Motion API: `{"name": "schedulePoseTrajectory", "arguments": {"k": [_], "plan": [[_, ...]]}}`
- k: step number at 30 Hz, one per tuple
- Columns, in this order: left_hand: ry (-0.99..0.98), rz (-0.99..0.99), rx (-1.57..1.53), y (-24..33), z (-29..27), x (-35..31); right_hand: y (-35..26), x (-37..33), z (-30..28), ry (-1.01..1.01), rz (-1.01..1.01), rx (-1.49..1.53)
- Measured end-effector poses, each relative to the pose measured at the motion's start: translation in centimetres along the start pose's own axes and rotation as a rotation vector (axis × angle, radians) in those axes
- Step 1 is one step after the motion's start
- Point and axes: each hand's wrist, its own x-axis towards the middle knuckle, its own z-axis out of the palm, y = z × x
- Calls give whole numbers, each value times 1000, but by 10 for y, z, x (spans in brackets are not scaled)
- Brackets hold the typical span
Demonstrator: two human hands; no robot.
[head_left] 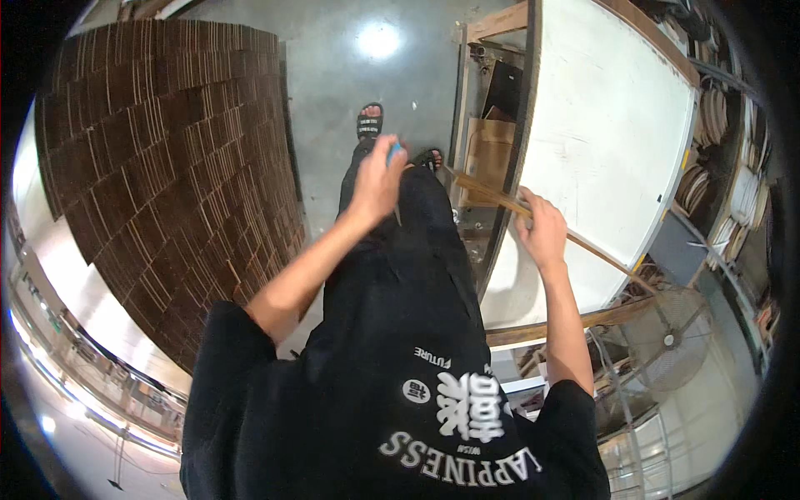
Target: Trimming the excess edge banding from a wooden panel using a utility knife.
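In front of my dark trousers, my left hand is closed around a small blue object. Only a bit of it shows between the fingers, so its kind is hidden. On the right, my right hand grips a long, thin brown strip, which looks like wood. One end of the strip points toward my knees, and the other runs back over the white tabletop past its near edge. The hands are well apart, with the left one not touching the strip.
To the left stands a large stack of dark brown, layered sheets. Below the tabletop's left edge is a shelf with a brown board. A round caged fan stands at the lower right. My sandalled feet are on the grey floor.
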Motion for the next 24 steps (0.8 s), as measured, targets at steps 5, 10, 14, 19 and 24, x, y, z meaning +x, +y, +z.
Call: {"name": "schedulePoseTrajectory", "arguments": {"k": [5,10,14,19,24], "plan": [[-75,-20,-169,-18,33,-45,-41,44,-2,-97,-34,-14],[-155,10,-214,11,36,-65,-40,36,3,-116,-74,-16],[-196,26,-203,22,45,-67,-37,43,-1,-152,-57,-51],[-241,56,-211,19,63,-60,-46,50,-6,-303,122,40],[-243,26,-188,20,61,-71,-43,35,3,-209,5,8]]}}
